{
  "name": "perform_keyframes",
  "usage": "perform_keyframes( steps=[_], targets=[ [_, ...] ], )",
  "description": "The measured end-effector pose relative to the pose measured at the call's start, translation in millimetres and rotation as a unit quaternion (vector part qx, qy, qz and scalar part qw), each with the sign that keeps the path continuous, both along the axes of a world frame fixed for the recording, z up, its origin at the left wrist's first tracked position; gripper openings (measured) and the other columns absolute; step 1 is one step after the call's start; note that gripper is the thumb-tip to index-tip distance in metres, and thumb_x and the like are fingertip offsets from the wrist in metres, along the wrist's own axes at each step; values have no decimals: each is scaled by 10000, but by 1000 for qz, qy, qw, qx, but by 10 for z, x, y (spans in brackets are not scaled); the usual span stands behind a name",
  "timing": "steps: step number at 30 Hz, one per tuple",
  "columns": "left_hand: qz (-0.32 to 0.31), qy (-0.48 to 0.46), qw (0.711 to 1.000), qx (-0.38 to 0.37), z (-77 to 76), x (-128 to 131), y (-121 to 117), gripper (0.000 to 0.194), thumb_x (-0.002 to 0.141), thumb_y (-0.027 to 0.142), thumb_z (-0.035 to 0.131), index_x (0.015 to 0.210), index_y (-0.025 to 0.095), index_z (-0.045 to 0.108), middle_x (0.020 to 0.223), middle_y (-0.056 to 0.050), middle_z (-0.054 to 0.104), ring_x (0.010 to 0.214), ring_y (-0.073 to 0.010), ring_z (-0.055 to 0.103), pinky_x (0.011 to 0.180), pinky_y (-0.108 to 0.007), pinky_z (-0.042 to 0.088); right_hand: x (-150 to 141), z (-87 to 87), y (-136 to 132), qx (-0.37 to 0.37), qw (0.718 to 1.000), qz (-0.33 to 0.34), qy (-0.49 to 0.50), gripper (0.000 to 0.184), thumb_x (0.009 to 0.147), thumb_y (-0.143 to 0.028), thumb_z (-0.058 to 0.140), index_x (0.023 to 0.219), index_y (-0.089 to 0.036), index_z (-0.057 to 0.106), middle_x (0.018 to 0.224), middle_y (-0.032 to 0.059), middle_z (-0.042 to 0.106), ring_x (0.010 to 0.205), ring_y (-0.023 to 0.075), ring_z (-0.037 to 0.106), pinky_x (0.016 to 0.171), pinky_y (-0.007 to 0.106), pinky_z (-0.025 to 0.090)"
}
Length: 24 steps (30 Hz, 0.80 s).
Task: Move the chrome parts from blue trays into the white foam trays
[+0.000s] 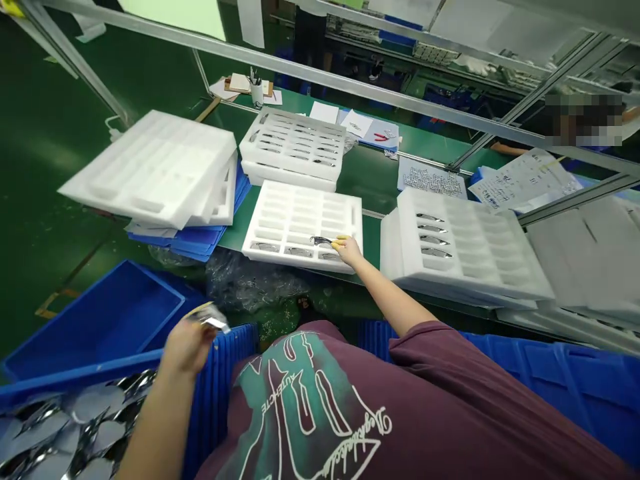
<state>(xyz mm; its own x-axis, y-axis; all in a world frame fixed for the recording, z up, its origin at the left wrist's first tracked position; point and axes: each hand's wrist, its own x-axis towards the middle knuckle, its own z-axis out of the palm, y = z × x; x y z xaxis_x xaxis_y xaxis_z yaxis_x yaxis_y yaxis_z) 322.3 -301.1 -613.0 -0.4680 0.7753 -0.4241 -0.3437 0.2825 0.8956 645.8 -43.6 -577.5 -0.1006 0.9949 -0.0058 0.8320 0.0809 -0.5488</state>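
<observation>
My right hand (349,249), yellow at the fingertips, is closed on the end of a shiny curved chrome piece (321,241). It holds the piece over the front part of a white foam tray (257,221) with rows of slots. Several similar pieces lie in that tray's front row, one of them a chrome piece (299,252) in the middle. Lower left, my left hand (187,343) grips another shiny chrome piece (214,316), slightly blurred. Below that hand, a blue bin (145,363) holds many chrome pieces among white sheets.
Behind stands a filled foam tray (287,175). White foam sheets (150,167) are stacked at left. A partly filled foam tray (480,233) stands at right. A metal rail (280,65) crosses above the green table (370,177). Another blue bin (100,313) sits lower left. Another person's arm (507,149) shows at far right.
</observation>
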Motion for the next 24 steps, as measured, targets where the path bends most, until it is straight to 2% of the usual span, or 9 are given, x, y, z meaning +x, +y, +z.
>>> perform_keyframes(
  steps=[1,3,6,8,10,12,15,19,24],
  targets=[
    [11,-54,998,4,48,171,319,248,453,237,670,678,185,579,623,-10,591,532,-123,513,466,-229,400,69,-27,107,2,1000,5,-31,264,822,-246,572,997,-128,731,1317,130,546,1255,227,432,1054,304,316],
    [-18,-91,996,8,118,501,957,279,475,237,685,733,162,611,660,-23,605,509,-94,497,447,-201,350,175,-121,263,-6,996,12,-85,274,831,-269,577,1028,-152,728,1418,113,451,1348,244,313,1106,328,244],
    [-37,-20,999,8,126,862,1785,257,566,277,696,769,135,629,761,-77,650,581,-126,573,485,-220,376,293,-297,383,-15,991,18,-131,285,851,-305,560,1054,-188,721,1485,89,358,1399,248,208,1138,363,178],
    [-30,23,999,4,65,996,2189,238,606,266,697,790,130,632,806,-92,663,650,-156,617,558,-252,435,354,-390,407,-15,989,31,-145,280,861,-319,547,1050,-210,724,1500,75,335,1406,240,191,1144,370,163],
    [-21,49,999,4,-29,1066,2464,217,638,243,684,819,133,635,832,-88,670,702,-169,638,648,-280,476,395,-444,399,-11,987,49,-156,274,866,-328,538,1032,-228,731,1507,58,325,1410,238,183,1146,375,159],
    [-21,77,997,1,-136,1094,2623,187,659,222,667,823,134,640,822,-82,671,738,-179,646,717,-298,491,413,-463,372,-10,984,57,-169,270,868,-335,528,1006,-241,740,1508,43,324,1409,245,182,1145,392,157],
    [-20,110,994,-11,-284,1093,2703,172,683,206,639,838,132,646,798,-77,671,768,-186,650,764,-306,491,403,-439,335,-18,980,56,-191,274,873,-337,509,963,-247,751,1511,25,321,1410,256,176,1143,411,149],
    [-20,132,991,-28,-419,1073,2666,230,720,239,610,918,129,650,805,-74,673,784,-179,655,762,-287,489,359,-354,331,-54,972,66,-220,266,870,-318,511,938,-231,753,1529,31,284,1417,266,140,1145,442,112],
    [-49,175,982,-60,-481,1088,2593,237,711,278,634,894,132,671,713,-57,656,732,-189,637,739,-291,481,297,-266,357,-85,960,77,-256,262,882,-300,500,954,-208,735,1547,63,235,1428,276,98,1137,498,55]
  ],
)
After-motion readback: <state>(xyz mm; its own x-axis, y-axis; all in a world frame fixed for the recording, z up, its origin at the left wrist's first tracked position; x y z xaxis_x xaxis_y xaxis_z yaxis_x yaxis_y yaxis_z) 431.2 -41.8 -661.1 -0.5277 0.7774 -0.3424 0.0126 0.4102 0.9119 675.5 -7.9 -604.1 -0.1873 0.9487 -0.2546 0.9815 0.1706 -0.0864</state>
